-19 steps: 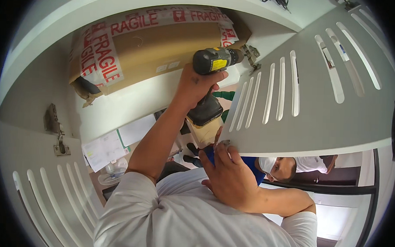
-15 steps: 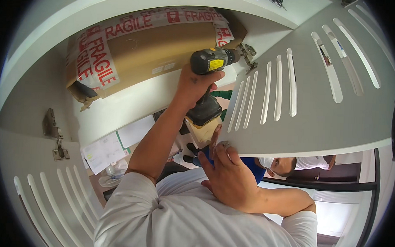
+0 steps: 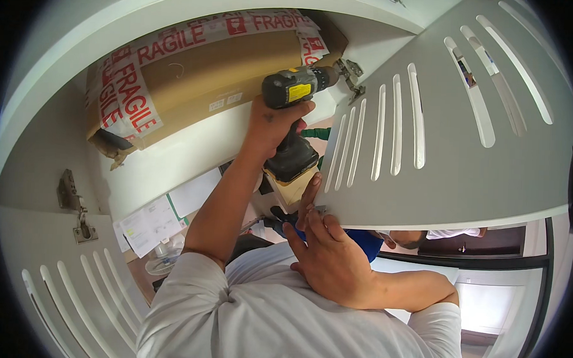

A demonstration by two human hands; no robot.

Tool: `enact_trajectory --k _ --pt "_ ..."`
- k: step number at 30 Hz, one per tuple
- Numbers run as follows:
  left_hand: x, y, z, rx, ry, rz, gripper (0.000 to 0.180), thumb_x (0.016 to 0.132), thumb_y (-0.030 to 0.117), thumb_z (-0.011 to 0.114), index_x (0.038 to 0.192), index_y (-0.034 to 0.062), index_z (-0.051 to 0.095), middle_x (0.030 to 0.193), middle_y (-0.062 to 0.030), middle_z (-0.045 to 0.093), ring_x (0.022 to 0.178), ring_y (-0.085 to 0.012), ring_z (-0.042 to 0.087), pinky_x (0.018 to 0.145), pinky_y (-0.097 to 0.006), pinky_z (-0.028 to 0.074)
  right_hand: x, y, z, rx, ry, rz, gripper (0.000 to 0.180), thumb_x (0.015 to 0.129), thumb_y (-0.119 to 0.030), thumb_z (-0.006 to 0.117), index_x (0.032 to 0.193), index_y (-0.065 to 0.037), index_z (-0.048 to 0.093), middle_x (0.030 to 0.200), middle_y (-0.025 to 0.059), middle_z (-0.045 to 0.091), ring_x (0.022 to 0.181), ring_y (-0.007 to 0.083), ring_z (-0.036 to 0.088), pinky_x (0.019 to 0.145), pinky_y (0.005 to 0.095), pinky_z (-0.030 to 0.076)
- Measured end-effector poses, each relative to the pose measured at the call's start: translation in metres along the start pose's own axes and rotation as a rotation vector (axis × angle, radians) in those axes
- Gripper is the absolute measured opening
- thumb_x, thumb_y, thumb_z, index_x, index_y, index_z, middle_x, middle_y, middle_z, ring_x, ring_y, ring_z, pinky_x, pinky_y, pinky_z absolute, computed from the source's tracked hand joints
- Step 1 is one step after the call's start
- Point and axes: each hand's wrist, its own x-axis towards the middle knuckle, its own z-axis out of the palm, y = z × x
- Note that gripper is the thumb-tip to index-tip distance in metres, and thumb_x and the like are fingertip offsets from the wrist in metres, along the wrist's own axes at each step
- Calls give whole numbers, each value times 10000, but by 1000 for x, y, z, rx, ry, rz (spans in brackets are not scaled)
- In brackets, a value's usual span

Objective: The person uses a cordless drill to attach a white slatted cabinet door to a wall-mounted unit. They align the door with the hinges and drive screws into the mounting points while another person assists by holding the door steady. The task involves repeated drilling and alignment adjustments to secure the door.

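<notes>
With its fingers wrapped tight around the handle, the left hand [image 3: 272,125] has a firm grip on a cordless drill [image 3: 293,125], black and grey with a yellow patch on the body and a chunky battery at the bottom of the grip. That drill is raised up high, nose pointed right at a metal hinge [image 3: 351,77] where the white slatted cabinet door [image 3: 452,140] meets the cabinet frame. Whether the bit is actually seated in a screw is too small to make out.

Lower down, the right hand [image 3: 331,259] isn't gripping anything, it's open with fingers stretched out, pressed against the bottom edge of that same door, index finger running up along the edge.

Behind the drill, up inside the cabinet, sits a cardboard box [image 3: 202,69] wrapped in red and white tape. Off to the left there's a second slatted door [image 3: 61,297] with another hinge [image 3: 77,209] on it. Some papers [image 3: 149,221] lie on a surface down below.
</notes>
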Motion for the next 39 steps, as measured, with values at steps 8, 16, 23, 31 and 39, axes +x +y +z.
enact_trajectory --k 8,16,23,31,39 --pt "2 -7 -4 -33 -1 -11 239 797 117 870 958 17 724 773 -36 692 571 -118 620 529 -288 520 0 2 -1 -9 32 -5 660 919 -494 638 1430 -80 587 1281 155 650 1347 281 439 1112 403 284" --pt "4 -8 -7 -12 0 -80 321 760 154 908 1017 39 753 904 -35 729 725 -119 661 614 -287 566 1 3 -1 -28 35 -4 630 920 -495 622 1417 -108 611 1329 168 633 1344 281 436 1115 406 269" --pt "4 -6 -1 -12 7 0 259 789 118 876 969 15 720 800 -36 698 584 -121 629 544 -273 525 1 4 4 -52 43 -47 518 968 -303 422 1414 -149 636 1383 375 573 1392 439 445 1082 422 230" --pt "4 -1 -3 -1 7 -95 356 756 144 911 1053 44 743 918 -25 725 791 -119 675 657 -288 573 0 7 5 -54 58 -55 517 974 -292 410 1420 -148 628 1362 390 575 1373 424 452 1061 423 239" --pt "9 -8 -7 -27 -18 -47 267 797 101 872 997 10 720 830 -42 705 600 -127 640 558 -296 558 -2 7 -1 -18 41 -33 516 968 -415 568 1384 -115 627 1302 162 645 1349 285 447 1132 411 232"
